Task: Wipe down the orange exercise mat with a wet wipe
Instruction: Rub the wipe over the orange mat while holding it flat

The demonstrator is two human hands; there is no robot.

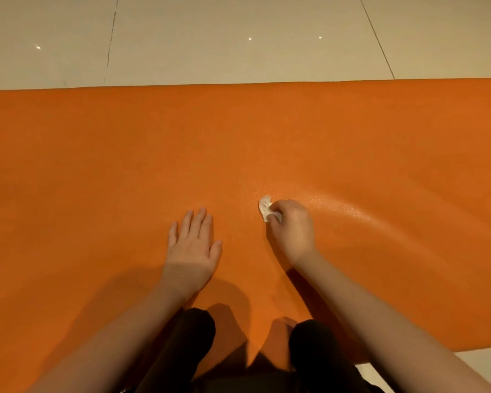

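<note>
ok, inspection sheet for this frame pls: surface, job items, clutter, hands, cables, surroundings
Surface: orange mat lies flat on a pale tiled floor; a curved glossy streak to the right of the right hand looks damp.
Job's things: white wipe, bunched up, touching the mat.
Clutter: nothing seen.
Hands: left hand flat on the mat, fingers straight; right hand curled, pinching the wipe at its fingertips.
Cables: nothing seen.
Surroundings: floor shows grout lines and small light reflections; the person's knees in dark trousers rest on the mat's near part.
</note>
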